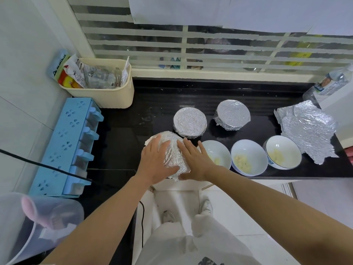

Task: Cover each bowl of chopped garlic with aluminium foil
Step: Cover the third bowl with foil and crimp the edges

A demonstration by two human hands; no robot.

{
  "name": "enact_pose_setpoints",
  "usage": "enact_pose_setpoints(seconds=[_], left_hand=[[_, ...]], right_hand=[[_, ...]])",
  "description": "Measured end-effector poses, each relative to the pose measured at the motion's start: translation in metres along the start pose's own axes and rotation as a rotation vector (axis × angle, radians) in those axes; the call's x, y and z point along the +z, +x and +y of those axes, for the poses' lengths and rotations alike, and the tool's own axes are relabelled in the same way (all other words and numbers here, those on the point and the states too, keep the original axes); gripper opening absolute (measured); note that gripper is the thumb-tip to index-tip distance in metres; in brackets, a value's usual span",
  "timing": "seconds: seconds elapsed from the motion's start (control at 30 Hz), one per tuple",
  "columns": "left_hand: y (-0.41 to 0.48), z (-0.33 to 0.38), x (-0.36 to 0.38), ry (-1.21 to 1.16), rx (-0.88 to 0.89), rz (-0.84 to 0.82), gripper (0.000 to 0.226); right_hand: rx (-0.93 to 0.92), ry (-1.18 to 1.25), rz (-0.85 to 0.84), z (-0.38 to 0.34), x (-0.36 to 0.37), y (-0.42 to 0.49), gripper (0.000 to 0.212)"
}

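A bowl draped in crinkled foil [172,156] sits at the front edge of the black counter [122,138]. My left hand [155,161] presses flat on its left side and my right hand [195,162] presses flat on its right side, fingers straight. Behind it stand two foil-covered bowls, one [190,122] near the middle and one [233,113] further right. To the right, three uncovered white bowls hold chopped garlic: the nearest [217,154] partly behind my right hand, the middle one [248,157], and the rightmost [282,152]. Loose foil sheets [309,129] lie at the far right.
A cream basket [107,92] of packets stands at the back left. A blue rack of containers [66,146] runs along the left wall. A plastic water bottle [328,85] lies at the back right. A clear plastic jug [36,224] is at the lower left.
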State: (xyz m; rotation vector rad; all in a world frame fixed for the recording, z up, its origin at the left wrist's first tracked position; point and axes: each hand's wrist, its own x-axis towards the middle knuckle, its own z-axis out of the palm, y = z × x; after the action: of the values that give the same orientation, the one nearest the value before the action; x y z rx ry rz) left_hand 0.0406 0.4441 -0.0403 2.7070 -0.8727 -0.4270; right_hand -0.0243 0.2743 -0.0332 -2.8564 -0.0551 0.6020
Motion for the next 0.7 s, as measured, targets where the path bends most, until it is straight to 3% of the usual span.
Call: enact_pose_setpoints(seconds=[0.2,0.4,0.7], left_hand=[[-0.006,-0.007,0.003,0.108,0.003,-0.064,0.105],[-0.013,-0.017,0.004,0.073,-0.016,-0.072,0.112],[-0.021,-0.026,0.011,0.012,-0.011,0.025,0.126]], right_hand=[[-0.013,0.051,0.037,-0.004,0.004,-0.002,0.12],[-0.056,0.119,0.029,-0.012,0.005,0.003,0.121],[-0.082,0.078,0.053,-0.021,0.004,0.008,0.121]])
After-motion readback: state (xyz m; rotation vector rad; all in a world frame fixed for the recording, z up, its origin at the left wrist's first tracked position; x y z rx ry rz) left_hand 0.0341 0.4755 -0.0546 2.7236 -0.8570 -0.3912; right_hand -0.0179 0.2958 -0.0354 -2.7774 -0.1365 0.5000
